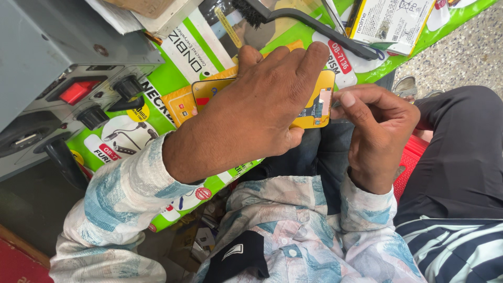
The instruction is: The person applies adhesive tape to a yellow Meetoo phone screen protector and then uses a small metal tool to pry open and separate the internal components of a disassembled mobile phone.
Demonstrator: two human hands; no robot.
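My left hand (251,110) lies flat over a yellow phone panel (314,112), gripping it at the edge of the work surface, thumb under its lower edge. My right hand (374,131) is pinched at the panel's right end, fingertips against a small pale flex strip (325,100) beside a dark circuit part. Whether a thin tool sits between those fingers is too small to tell. Most of the panel is hidden under my left hand.
A green printed sheet (173,78) covers the bench. A grey machine (57,68) with a red switch and black knobs stands at left. A black brush (293,18) and a white packet (393,21) lie at the top. Another person's dark trouser leg (461,152) is at right.
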